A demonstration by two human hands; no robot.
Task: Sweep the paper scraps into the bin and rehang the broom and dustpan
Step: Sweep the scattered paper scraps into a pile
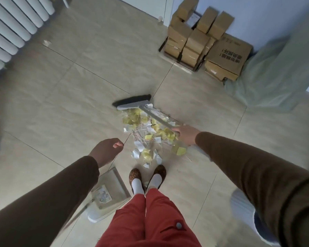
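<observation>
Head view: crumpled paper scraps [150, 134] beside bristly broom [132, 102].

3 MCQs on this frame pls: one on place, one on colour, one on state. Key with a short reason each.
1. Where does the dustpan lie?
A. On the cardboard boxes
B. On the floor by the person's left foot
C. Leaning on the radiator

2. What colours are most of the paper scraps?
A. Yellow and white
B. Red and blue
C. Black and green

3. What is the right hand doing?
A. Hanging free
B. Gripping the broom handle
C. Lifting a box

Key:
1 B: the pan sits flat on the tiles next to the left shoe.
2 A: the pile in front of the feet is yellow and white bits.
3 B: its fingers wrap the grey handle, with the bristle head on the floor beyond the pile.
</observation>
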